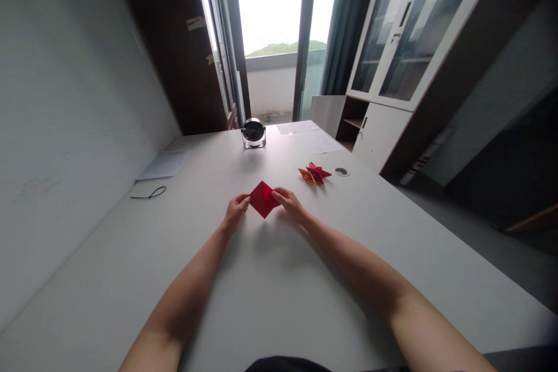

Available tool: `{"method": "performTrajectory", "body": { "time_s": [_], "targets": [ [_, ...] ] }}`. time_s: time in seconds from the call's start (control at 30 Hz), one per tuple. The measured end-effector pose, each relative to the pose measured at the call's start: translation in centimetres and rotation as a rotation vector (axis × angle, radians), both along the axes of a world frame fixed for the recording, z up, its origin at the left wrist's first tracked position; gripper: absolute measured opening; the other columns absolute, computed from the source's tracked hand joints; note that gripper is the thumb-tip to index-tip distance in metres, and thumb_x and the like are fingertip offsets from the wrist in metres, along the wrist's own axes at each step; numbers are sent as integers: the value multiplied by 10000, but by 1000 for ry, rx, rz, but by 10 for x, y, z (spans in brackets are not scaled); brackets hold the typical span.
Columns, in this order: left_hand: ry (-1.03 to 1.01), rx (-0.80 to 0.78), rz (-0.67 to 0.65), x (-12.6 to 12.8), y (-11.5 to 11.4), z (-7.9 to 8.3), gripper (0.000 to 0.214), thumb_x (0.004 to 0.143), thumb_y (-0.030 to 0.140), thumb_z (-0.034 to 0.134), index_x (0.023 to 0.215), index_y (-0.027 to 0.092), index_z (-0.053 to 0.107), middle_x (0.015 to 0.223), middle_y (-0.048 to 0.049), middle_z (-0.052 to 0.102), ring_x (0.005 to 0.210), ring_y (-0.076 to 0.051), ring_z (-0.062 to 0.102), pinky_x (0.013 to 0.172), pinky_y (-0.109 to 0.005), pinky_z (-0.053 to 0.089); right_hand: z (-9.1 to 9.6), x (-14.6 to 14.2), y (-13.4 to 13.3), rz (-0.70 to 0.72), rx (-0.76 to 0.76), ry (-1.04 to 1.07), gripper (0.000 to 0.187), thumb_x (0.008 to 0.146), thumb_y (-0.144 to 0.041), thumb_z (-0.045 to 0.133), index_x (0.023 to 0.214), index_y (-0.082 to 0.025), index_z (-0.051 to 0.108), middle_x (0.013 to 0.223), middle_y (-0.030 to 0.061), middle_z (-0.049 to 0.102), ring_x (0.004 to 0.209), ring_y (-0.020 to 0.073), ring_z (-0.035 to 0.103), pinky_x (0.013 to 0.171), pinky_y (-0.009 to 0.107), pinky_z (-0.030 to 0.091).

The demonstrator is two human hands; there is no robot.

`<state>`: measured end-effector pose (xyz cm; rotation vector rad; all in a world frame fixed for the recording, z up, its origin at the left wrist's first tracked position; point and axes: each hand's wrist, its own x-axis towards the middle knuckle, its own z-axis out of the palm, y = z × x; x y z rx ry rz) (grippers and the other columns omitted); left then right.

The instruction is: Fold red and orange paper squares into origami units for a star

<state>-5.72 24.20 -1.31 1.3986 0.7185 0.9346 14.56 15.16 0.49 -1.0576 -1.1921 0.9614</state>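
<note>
A red sheet of folded paper [263, 200], diamond-shaped with one corner pointing toward me, is held between my two hands just above the table. My left hand [236, 209] pinches its left corner between thumb and fingers. On the other side, my right hand [288, 203] grips the right corner, its thumb lying on the front of the paper. The fingers behind the paper are partly hidden. Farther off to the right lies a small group of folded red and orange paper pieces [319, 173].
The white table [174, 267] runs toward a window. A small round black-and-silver device [253, 133] stands at its far end. Papers [161, 165] and a black cable loop [150, 193] lie at left. More sheets [322, 143] and a round cable hole [341, 172] are at right, near a cabinet [392, 70].
</note>
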Motion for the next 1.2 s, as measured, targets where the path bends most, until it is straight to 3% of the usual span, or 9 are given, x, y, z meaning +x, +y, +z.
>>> {"method": "performTrajectory", "body": {
  "time_s": [0.17,0.27,0.43,0.53,0.67,0.83,1.03,1.2],
  "targets": [
    [-70,-4,14,-1,3,0,361,767,472,692,924,147,690,595,23,537,543,-95,469,533,-230,359,1,0,0,15,39,-6,462,769,-532,703,1049,-166,674,954,85,705,819,200,622,677,298,497],
    [-61,-9,-7,0,2,1,368,759,476,695,917,144,687,608,18,552,551,-98,496,560,-240,408,-2,-1,0,26,31,4,453,773,-531,703,1029,-158,708,933,79,712,813,202,622,728,316,492],
    [-31,-37,-17,1,0,-1,365,744,446,711,953,148,684,568,40,528,461,-77,459,471,-220,345,-4,1,0,81,28,54,445,783,-543,703,1001,-156,726,922,73,715,807,203,623,778,332,479],
    [-62,-25,-45,1,0,-1,325,746,407,698,927,137,686,599,14,579,528,-108,539,558,-248,434,-2,0,-1,98,16,33,457,793,-558,692,997,-150,724,910,72,708,809,206,617,782,331,472],
    [-82,-50,-64,0,-3,3,348,793,456,628,921,137,682,767,-60,684,678,-169,635,712,-319,501,2,-2,-3,122,3,-50,471,812,-586,656,956,-143,719,854,65,688,809,214,605,780,332,464],
    [29,36,-65,0,-11,12,421,826,551,589,890,150,698,787,-46,688,690,-165,605,667,-272,466,3,-4,-3,158,78,-184,398,848,-547,627,856,-156,702,898,71,655,859,213,592,801,324,457],
    [60,76,-163,-1,-15,16,488,840,608,577,922,144,700,825,-63,696,729,-167,612,683,-259,469,-7,-4,3,65,85,-333,335,832,-493,636,867,-164,687,955,73,649,858,202,586,777,309,448],
    [63,62,-172,0,-14,11,469,851,582,589,961,139,693,812,-61,693,708,-157,610,649,-251,471,-13,-4,4,54,-14,-439,320,842,-478,592,816,-163,646,719,7,602,677,152,522,623,259,383]
  ]
}}
